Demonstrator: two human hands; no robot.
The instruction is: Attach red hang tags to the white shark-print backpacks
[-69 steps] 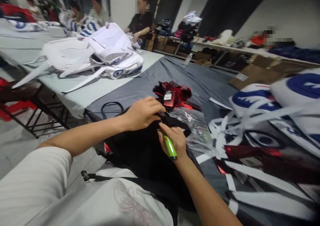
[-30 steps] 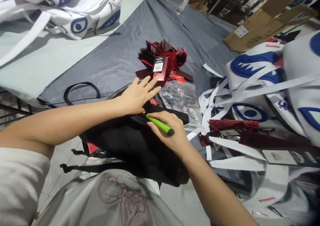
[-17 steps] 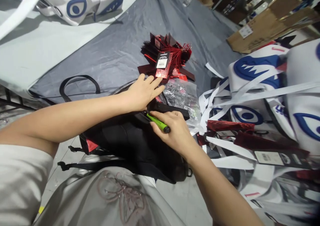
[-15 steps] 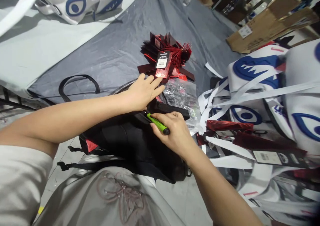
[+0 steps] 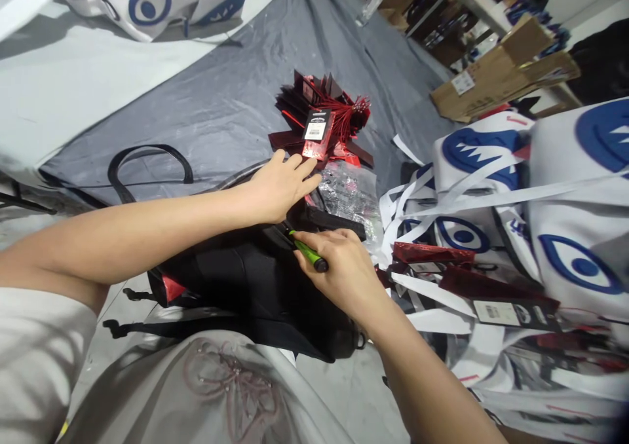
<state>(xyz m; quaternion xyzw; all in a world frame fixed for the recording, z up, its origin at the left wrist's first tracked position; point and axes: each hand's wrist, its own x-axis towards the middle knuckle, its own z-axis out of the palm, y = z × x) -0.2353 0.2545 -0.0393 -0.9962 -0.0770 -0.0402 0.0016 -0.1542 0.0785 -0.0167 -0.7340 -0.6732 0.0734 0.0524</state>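
A black bag (image 5: 255, 287) lies at the table's edge against my body, with its handle loop on the cloth. Across the bag's upper edge rests my left hand (image 5: 282, 185), palm down, its fingers stretched out and slightly apart. My right hand (image 5: 339, 264) is closed around a slim green tool with a black end (image 5: 309, 255), pointed down at the bag just below my left hand. The tool's tip is too hard to make out. Beyond my left fingertips sits a bundle of red-and-black hang tags (image 5: 319, 120) with red cords; one tag shows a white barcode label.
White bags with blue eyes and teeth (image 5: 580, 260) are heaped on the right, with straps and tags hanging. Another white bag (image 5: 152, 5) lies at the upper left. A clear plastic bag (image 5: 351, 192) is beside the tags. Cardboard boxes (image 5: 501, 80) stand behind.
The view has shifted a little, so things at the right appear farther left. My right hand and the green tool have turned slightly; my left hand stays on the bag.
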